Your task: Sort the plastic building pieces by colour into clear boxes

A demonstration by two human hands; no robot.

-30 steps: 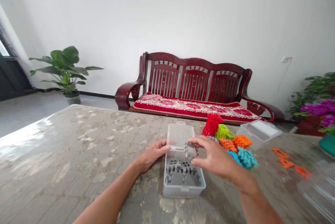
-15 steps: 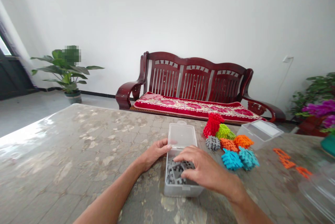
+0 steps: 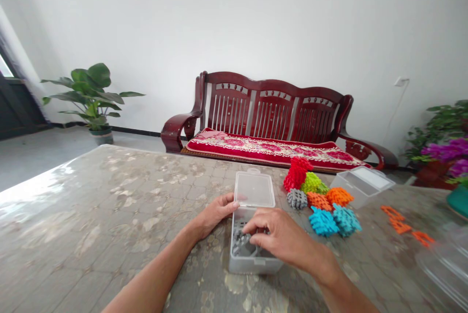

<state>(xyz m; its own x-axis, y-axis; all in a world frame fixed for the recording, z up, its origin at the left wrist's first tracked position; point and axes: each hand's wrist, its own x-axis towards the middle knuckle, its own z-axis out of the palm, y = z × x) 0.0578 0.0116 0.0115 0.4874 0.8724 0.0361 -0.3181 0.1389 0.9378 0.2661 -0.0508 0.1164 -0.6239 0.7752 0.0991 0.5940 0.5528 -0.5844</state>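
Note:
A clear plastic box (image 3: 256, 265) stands on the table with its lid (image 3: 255, 189) folded back. Grey interlocking pieces (image 3: 241, 242) lie inside it. My left hand (image 3: 221, 208) rests at the box's far left corner, its fingers closed on the edge near the lid hinge. Over the right part of the box, my right hand (image 3: 272, 232) reaches in with fingers bent down among the grey pieces; what its fingertips touch is hidden.
Right of the box are a red block shape (image 3: 295, 176), a green one (image 3: 312, 183), a grey one (image 3: 297, 199), orange and blue ones (image 3: 323, 221), and another clear box (image 3: 356, 191). Loose orange pieces (image 3: 398, 225) lie farther right, near a potted flower.
The fingers of my right hand have drawn closer together and sunk a little into the box. My left hand has stayed at the box's corner.

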